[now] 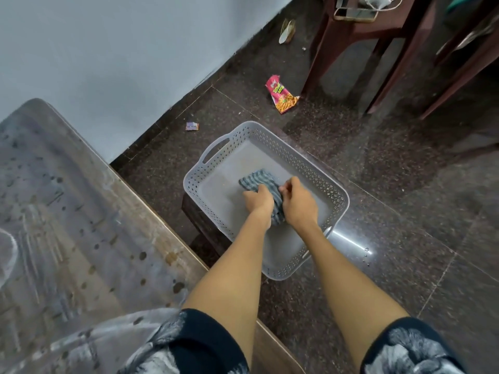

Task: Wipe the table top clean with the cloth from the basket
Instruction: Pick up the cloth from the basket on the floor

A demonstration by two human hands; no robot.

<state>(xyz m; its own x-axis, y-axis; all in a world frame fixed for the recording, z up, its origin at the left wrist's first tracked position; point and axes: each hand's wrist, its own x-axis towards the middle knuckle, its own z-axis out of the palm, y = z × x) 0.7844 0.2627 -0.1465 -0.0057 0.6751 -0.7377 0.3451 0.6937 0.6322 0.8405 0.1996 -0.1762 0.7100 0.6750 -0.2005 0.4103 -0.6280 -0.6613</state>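
A grey perforated plastic basket (302, 163) sits on a low dark stool right of the table. Inside it lies a blue-grey striped cloth (258, 180), bunched up. My left hand (258, 201) grips the cloth's near left part. My right hand (298, 201) pinches the cloth's right edge with thumb and fingers. Part of the cloth hangs hidden between my two wrists. The wooden table top (67, 225) fills the left side, spotted with dark stains and streaks.
A red snack packet (280, 94) and a small wrapper (192, 126) lie on the dark speckled floor beyond the basket. Dark wooden furniture legs (321, 55) stand at the upper right. A pale wall runs behind the table.
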